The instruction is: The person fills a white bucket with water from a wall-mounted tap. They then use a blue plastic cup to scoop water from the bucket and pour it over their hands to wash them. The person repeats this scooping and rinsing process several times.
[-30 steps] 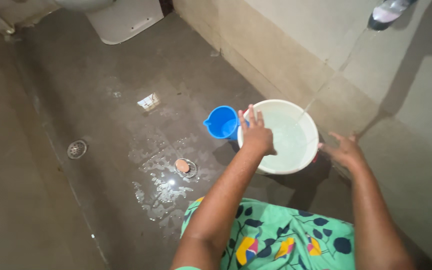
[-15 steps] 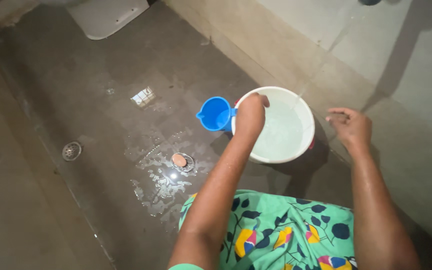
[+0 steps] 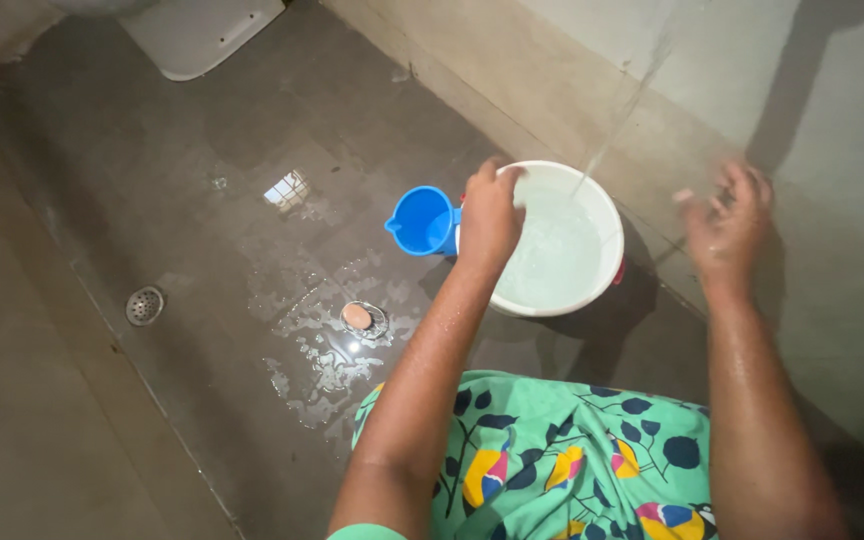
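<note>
Left hand (image 3: 487, 215) now grips the bucket (image 3: 592, 290) rim.
Right hand (image 3: 727, 225) has risen, fingers spread; a blue jug (image 3: 420, 220) sits beside the bucket on the wet floor (image 3: 202, 250).

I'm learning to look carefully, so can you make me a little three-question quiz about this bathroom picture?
1. True or false: water is running into the white bucket.
2. What colour is the mug beside the bucket? A red, B blue, C yellow.
3. Which hand is at the bucket's rim?

Key:
1. True; a thin stream falls into it.
2. B.
3. The left hand; the right hand is raised to the side, apart from the bucket.
</note>
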